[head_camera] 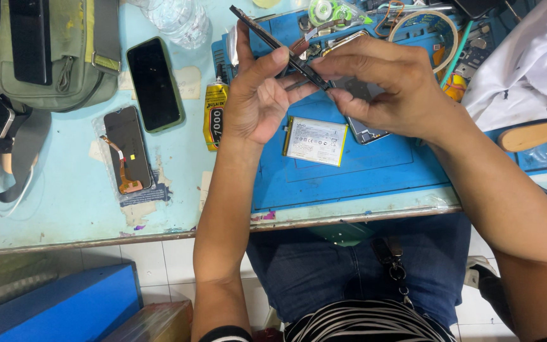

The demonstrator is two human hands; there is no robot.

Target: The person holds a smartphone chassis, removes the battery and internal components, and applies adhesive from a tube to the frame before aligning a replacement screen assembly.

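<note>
Both the left hand (257,95) and right hand (384,82) pinch a thin, dark, edge-on phone screen panel (280,49) above the blue work mat's (349,174) far edge; likely light, stiff, fragile: best gripped by its edges.

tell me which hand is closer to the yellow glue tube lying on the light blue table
Left. The left hand is just right of the yellow glue tube, almost touching it. The right hand is farther right, over the blue mat.
</note>
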